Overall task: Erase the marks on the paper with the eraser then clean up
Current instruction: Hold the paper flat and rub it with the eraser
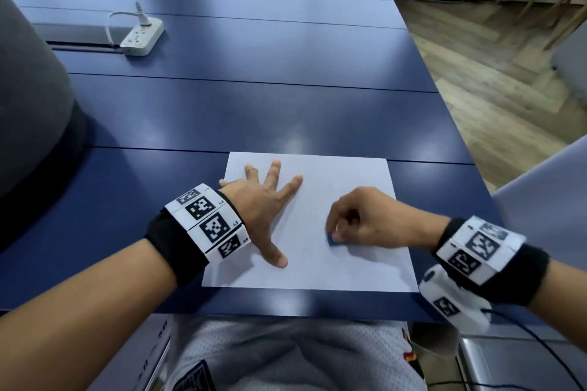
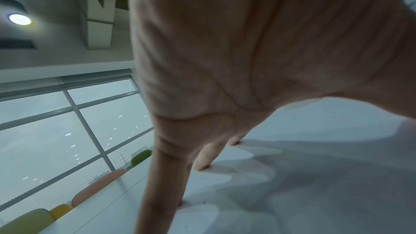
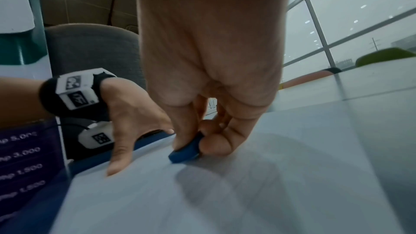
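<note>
A white sheet of paper (image 1: 349, 174) lies flat near the front edge of the blue table. My left hand (image 1: 263, 209) presses on its left half with fingers spread straight, seen from below in the left wrist view as fingertips (image 2: 202, 165) on the paper (image 2: 315, 166). My right hand (image 1: 362, 219) pinches a small blue eraser (image 1: 332, 239) and holds it down on the paper's right half. In the right wrist view the eraser (image 3: 186, 152) sits between thumb and fingers on the paper (image 3: 247, 193). Faint specks dot the paper.
A white power strip (image 1: 141, 36) with a plugged cable lies at the far left of the blue table (image 1: 254, 104). A grey chair back (image 1: 28, 98) stands at the left. Wooden floor (image 1: 492, 73) lies beyond the table's right edge.
</note>
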The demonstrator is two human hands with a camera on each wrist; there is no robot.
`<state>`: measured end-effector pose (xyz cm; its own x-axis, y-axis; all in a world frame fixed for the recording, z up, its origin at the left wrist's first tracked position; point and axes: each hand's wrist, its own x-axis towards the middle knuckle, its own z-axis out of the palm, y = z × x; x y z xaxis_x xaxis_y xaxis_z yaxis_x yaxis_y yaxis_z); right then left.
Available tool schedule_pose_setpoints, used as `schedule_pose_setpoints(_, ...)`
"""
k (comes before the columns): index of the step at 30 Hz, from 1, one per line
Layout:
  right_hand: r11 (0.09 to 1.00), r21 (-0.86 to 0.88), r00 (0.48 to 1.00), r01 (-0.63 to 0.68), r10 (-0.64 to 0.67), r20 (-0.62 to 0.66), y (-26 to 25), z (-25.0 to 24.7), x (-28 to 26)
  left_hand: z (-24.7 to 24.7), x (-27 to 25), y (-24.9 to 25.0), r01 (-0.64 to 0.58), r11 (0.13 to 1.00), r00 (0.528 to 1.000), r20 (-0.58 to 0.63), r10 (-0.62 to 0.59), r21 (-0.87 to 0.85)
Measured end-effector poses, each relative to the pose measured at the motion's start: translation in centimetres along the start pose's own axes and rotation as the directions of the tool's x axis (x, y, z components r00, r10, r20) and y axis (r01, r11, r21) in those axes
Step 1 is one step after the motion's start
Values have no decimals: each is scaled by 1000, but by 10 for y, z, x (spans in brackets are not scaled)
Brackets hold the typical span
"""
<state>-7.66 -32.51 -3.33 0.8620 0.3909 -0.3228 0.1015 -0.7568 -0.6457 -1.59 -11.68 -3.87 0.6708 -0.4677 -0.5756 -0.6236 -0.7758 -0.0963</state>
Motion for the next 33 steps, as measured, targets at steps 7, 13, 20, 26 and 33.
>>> schedule_pose_setpoints(7,995,34,939,-99,104,-329,8,-34,63,6,4,-6,-18,999,1000,-1,18,-33)
schedule_pose_setpoints(13,998,57,999,24,-22,-30,5,-7,22,5,6,-5,-10,999,1000,5,10,-49)
schedule_pose_setpoints(20,996,89,966,-24,46,-254,7,-13,41,4,4,-5,-9,998,1000,5,10,-56)
schedule_pose_setpoints(26,1000,-1,999,11,-11,-52,2,3,18,1,3,-2,-9,1000,1000,11,9,-25)
schedule_pose_setpoints(33,989,106,922,-101,133,-364,10,-32,65,2,4,-3,-18,999,1000,-6,18,-30)
